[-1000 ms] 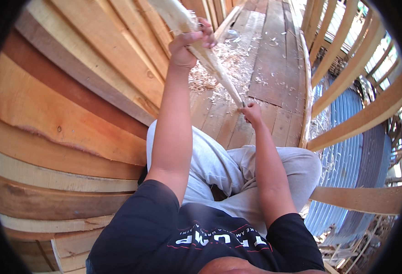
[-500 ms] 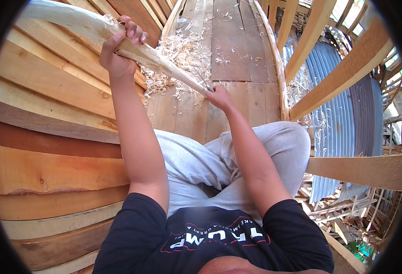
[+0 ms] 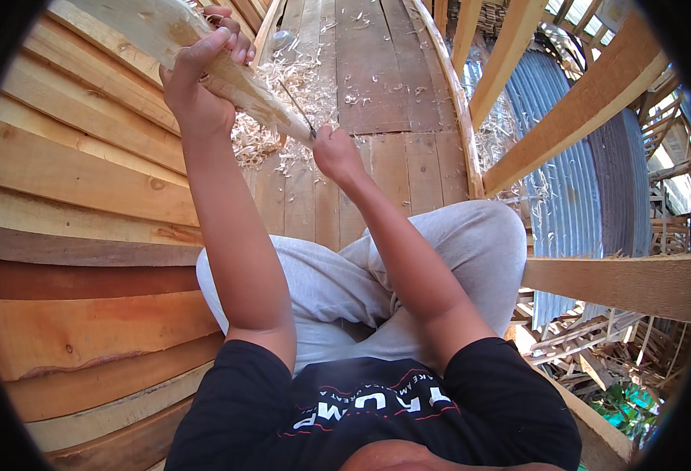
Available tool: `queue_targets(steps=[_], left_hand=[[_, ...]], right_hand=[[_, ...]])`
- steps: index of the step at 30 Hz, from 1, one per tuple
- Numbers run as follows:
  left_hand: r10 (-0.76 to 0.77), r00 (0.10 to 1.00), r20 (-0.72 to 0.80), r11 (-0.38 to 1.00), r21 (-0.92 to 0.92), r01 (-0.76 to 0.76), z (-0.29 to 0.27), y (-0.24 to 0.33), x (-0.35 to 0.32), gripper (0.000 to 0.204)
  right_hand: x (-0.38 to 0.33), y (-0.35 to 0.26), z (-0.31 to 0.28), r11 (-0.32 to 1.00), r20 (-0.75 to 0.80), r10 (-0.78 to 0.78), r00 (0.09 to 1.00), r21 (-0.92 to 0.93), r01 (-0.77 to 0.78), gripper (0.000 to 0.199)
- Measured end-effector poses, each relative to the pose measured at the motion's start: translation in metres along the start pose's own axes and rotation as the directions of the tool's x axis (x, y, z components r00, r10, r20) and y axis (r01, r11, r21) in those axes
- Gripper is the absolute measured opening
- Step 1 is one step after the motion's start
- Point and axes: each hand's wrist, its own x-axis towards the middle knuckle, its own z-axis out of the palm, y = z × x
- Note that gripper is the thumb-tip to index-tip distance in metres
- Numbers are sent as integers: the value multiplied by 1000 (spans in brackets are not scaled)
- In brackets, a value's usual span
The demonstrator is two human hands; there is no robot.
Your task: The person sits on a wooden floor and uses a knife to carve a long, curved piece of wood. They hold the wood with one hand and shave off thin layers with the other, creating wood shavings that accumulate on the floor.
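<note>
A long, pale piece of shaved wood [image 3: 249,92] slants from the upper left down toward the middle, wide at its far end and narrower near me. My left hand [image 3: 204,74] is wrapped around its thicker part. In my right hand [image 3: 336,153], closed in a fist, is a knife [image 3: 296,106] whose thin blade points up and to the left. The blade lies close against the narrow end of the wood; the knife's handle is hidden in my fingers. Whether that fist also touches the wood, I cannot tell.
Curled wood shavings [image 3: 255,141] cover part of the plank floor [image 3: 373,94] beyond my crossed legs. Stacked boards [image 3: 78,157] line the left side. A slatted wooden railing [image 3: 573,118] runs along the right, with corrugated metal sheets [image 3: 561,157] and scrap wood [image 3: 588,345] beyond it.
My right hand and the knife have moved left. The blade now shows longer, angled up beside the wood. My left hand keeps its hold, and the whole view has shifted slightly.
</note>
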Motion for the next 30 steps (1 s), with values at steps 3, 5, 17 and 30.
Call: queue_targets(steps=[3,5,17,30], left_hand=[[2,1000,-16,1000,-4,-2,7,-2,-1,39],[-9,1000,-14,998,-60,9,5,-3,4,38],[37,989,-144,995,-84,-49,-15,-3,7,31],[100,954,-282,994,-25,-111,-31,5,1,26]], right_hand=[[16,40,6,984,26,-21,999,-178,25,39],[33,83,8,873,133,-153,979,-447,197,36],[-8,2,2,991,0,114,993,-75,-114,51],[-22,-15,2,991,80,-5,997,-134,16,51]])
